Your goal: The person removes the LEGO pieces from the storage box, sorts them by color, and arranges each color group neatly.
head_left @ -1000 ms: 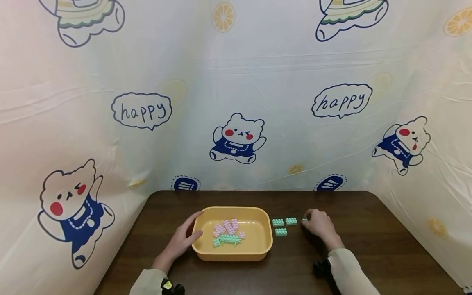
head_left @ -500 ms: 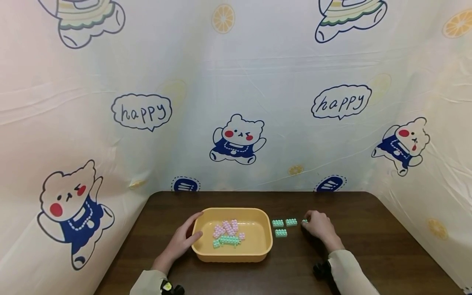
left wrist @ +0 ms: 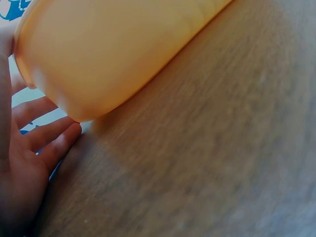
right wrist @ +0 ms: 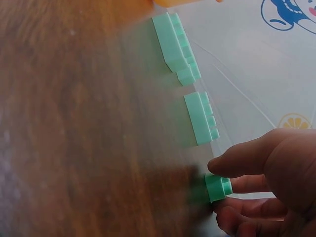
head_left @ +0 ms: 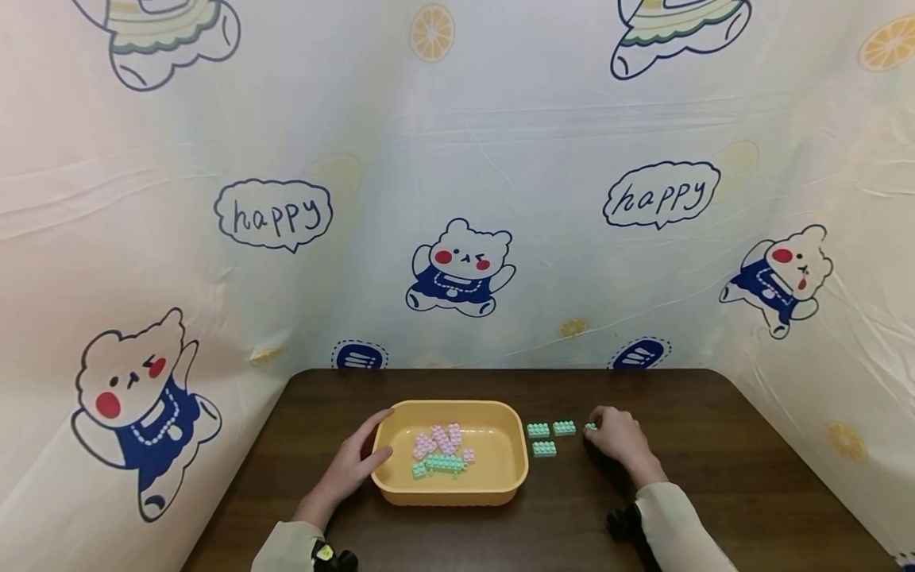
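My left hand (head_left: 350, 462) holds the left end of a yellow plastic tub (head_left: 496, 465), thumb and index finger at its rim. In the left wrist view the other fingers (left wrist: 47, 133) lie along the tub's outer wall. On the table right of the tub, my right hand (head_left: 622, 437) pinches a small mint-green toy building block (right wrist: 218, 187) between thumb and fingers. Between the tub and that hand lie a left rear green block (head_left: 538, 430), a right rear green block (head_left: 564, 428) and a front green block (head_left: 544, 450).
Inside the tub lie several pink blocks (head_left: 441, 438) and green blocks (head_left: 445, 463), left of its middle. The dark wooden table (head_left: 457, 540) ends at a pale printed curtain (head_left: 457, 159), which also rises along both sides.
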`<act>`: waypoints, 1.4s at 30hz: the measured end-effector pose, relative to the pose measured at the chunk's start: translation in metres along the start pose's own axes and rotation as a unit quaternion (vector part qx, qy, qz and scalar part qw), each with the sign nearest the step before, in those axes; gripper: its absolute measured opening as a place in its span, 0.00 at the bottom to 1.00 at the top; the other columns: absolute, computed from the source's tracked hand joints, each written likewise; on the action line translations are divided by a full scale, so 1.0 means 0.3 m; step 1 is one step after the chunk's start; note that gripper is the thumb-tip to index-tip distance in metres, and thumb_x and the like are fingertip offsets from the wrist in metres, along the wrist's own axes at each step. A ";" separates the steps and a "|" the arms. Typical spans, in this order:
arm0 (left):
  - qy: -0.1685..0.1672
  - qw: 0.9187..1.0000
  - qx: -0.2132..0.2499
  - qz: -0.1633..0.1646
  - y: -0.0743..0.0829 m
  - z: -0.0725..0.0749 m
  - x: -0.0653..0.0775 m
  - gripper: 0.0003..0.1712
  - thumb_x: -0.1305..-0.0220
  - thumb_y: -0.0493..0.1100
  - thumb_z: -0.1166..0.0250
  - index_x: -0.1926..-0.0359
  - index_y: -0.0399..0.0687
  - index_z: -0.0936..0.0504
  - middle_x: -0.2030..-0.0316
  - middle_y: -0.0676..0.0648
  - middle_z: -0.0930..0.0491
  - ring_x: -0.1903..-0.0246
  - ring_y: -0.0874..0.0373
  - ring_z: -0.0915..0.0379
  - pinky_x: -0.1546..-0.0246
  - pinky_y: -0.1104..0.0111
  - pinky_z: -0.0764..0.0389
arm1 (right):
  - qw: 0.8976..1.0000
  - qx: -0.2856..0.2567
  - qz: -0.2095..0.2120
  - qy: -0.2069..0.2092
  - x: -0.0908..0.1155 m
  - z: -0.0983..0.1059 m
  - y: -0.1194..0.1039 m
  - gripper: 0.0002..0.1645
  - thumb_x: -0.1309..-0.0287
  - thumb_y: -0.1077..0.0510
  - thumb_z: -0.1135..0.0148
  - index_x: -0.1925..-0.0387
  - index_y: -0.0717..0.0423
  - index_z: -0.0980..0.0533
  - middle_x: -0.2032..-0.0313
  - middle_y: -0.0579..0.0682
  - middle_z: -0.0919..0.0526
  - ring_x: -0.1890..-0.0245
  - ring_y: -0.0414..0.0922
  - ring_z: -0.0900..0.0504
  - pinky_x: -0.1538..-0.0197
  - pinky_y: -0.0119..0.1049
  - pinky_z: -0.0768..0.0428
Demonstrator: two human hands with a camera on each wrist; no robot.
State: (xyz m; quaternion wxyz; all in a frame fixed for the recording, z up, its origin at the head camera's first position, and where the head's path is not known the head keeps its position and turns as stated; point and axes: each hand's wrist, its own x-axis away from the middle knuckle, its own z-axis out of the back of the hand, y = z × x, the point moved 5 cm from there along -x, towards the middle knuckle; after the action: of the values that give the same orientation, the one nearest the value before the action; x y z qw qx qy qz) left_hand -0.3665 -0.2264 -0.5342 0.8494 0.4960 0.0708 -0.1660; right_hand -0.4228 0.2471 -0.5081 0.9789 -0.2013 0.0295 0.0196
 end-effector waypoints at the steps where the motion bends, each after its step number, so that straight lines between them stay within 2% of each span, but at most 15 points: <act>1: 0.000 1.000 0.001 -0.004 0.000 0.000 -0.001 0.35 0.34 0.48 0.38 0.28 0.58 0.38 0.30 0.45 0.35 0.38 0.48 0.30 0.42 0.63 0.26 | 1.000 -0.001 0.002 -0.001 -0.001 0.000 -0.001 0.15 0.47 0.51 0.31 0.59 0.54 0.19 0.65 0.52 0.16 0.68 0.52 0.19 0.68 0.50 0.23; 4: 0.001 1.000 0.000 -0.013 -0.001 0.001 -0.004 0.35 0.34 0.47 0.38 0.28 0.56 0.39 0.31 0.43 0.35 0.40 0.47 0.29 0.43 0.64 0.25 | 1.000 -0.003 0.006 -0.006 -0.004 -0.001 -0.003 0.16 0.45 0.51 0.31 0.57 0.54 0.19 0.63 0.52 0.16 0.67 0.50 0.19 0.68 0.48 0.23; 10: 0.003 1.000 -0.005 -0.004 -0.011 0.001 -0.007 0.35 0.34 0.48 0.37 0.29 0.60 0.38 0.31 0.46 0.34 0.39 0.49 0.29 0.42 0.63 0.26 | 1.000 -0.009 0.009 -0.009 -0.003 0.013 -0.007 0.17 0.45 0.51 0.31 0.56 0.55 0.20 0.63 0.52 0.16 0.68 0.49 0.19 0.67 0.47 0.22; 16: 0.005 1.000 -0.013 -0.010 -0.009 0.003 -0.002 0.34 0.34 0.48 0.38 0.29 0.57 0.38 0.31 0.44 0.34 0.38 0.47 0.30 0.41 0.59 0.27 | 0.999 -0.024 0.027 0.024 -0.001 0.063 -0.049 0.17 0.44 0.51 0.33 0.55 0.56 0.20 0.65 0.51 0.15 0.70 0.46 0.20 0.69 0.44 0.22; 21: 0.002 1.000 -0.010 -0.010 -0.009 0.005 0.001 0.34 0.34 0.48 0.38 0.29 0.56 0.38 0.31 0.44 0.35 0.38 0.47 0.30 0.40 0.54 0.28 | 0.993 -0.047 0.087 0.063 0.005 0.117 -0.182 0.16 0.43 0.53 0.33 0.56 0.56 0.19 0.67 0.49 0.16 0.71 0.43 0.20 0.68 0.43 0.22; 24: 0.002 1.000 -0.005 -0.002 -0.006 0.003 0.001 0.35 0.34 0.49 0.38 0.29 0.58 0.38 0.31 0.46 0.34 0.39 0.49 0.29 0.41 0.58 0.27 | 0.987 -0.064 0.125 0.073 0.012 0.134 -0.285 0.14 0.44 0.53 0.32 0.57 0.54 0.18 0.67 0.46 0.15 0.69 0.41 0.20 0.65 0.41 0.20; 28: 0.004 1.000 -0.001 -0.001 -0.002 0.004 0.000 0.35 0.34 0.49 0.37 0.29 0.59 0.38 0.31 0.46 0.34 0.39 0.50 0.29 0.41 0.61 0.27 | 0.980 -0.089 0.165 0.067 0.018 0.134 -0.412 0.12 0.44 0.53 0.32 0.58 0.51 0.18 0.66 0.44 0.16 0.67 0.39 0.20 0.62 0.38 0.20; 30: 0.004 1.000 -0.002 -0.009 -0.001 0.006 0.000 0.34 0.34 0.48 0.38 0.29 0.58 0.38 0.31 0.45 0.34 0.39 0.49 0.29 0.41 0.60 0.26 | 0.976 -0.101 0.182 0.063 0.019 0.129 -0.469 0.11 0.44 0.53 0.31 0.59 0.49 0.19 0.67 0.42 0.16 0.69 0.38 0.21 0.63 0.37 0.21; 35: 0.004 1.000 -0.005 -0.018 -0.004 0.010 -0.001 0.34 0.34 0.47 0.38 0.29 0.57 0.38 0.31 0.43 0.35 0.39 0.47 0.29 0.41 0.58 0.26 | 0.969 -0.106 0.221 0.037 0.019 0.084 -0.578 0.10 0.45 0.54 0.30 0.60 0.48 0.19 0.69 0.40 0.17 0.71 0.36 0.23 0.66 0.33 0.22; 42: 0.002 1.000 0.000 0.005 -0.005 0.003 -0.001 0.35 0.35 0.49 0.37 0.29 0.61 0.38 0.31 0.47 0.35 0.38 0.50 0.30 0.40 0.54 0.28 | 0.957 -0.076 0.278 -0.011 0.043 -0.013 -0.670 0.12 0.44 0.53 0.31 0.58 0.51 0.18 0.65 0.44 0.16 0.68 0.41 0.20 0.67 0.29 0.23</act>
State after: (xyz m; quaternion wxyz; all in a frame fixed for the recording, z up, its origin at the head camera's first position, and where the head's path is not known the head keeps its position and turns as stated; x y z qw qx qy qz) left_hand -0.3675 -0.2277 -0.5349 0.8500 0.4967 0.0702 -0.1606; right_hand -0.4000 0.0613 -0.4335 0.9167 -0.2591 0.0721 0.2957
